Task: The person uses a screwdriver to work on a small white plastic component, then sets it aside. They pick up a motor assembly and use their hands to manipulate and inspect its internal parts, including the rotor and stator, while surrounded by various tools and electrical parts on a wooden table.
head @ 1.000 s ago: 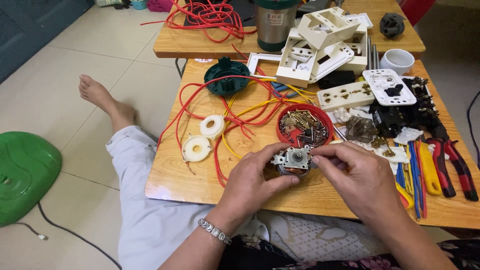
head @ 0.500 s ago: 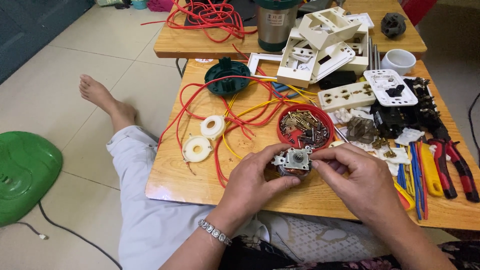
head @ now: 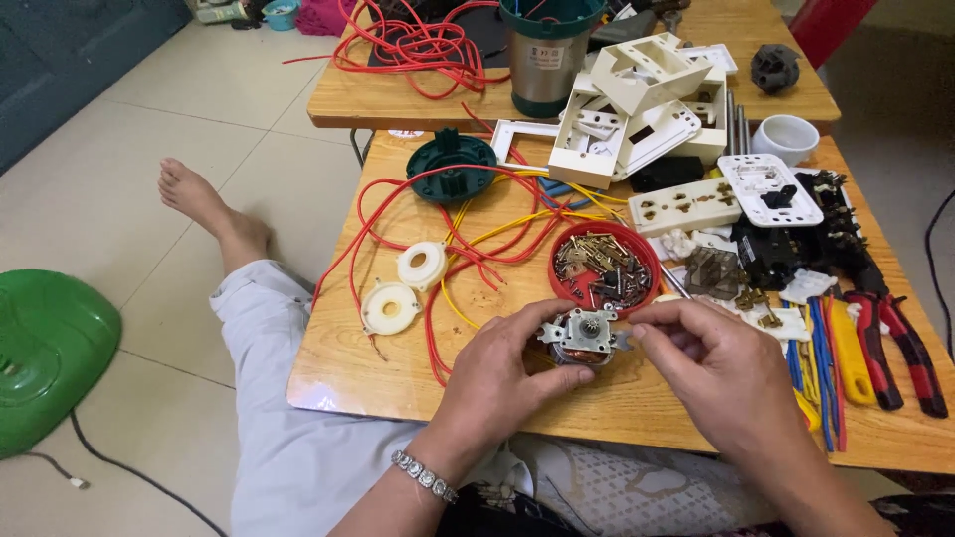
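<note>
Your hands, left point(head: 502, 373) and right point(head: 721, 363), hold a small motor point(head: 584, 333) above the wooden surface point(head: 338, 368), beside a red dish of screws point(head: 605, 267).

Bright, even daylight, soft shadows under hands point(head: 497, 383), mild glare on floor point(head: 149, 99) upper left; sharp, slight wide-angle stretch at edges.

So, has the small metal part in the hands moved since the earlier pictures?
No. The small metal part sits just below the red dish, as before, held by the left hand and right hand.
</note>
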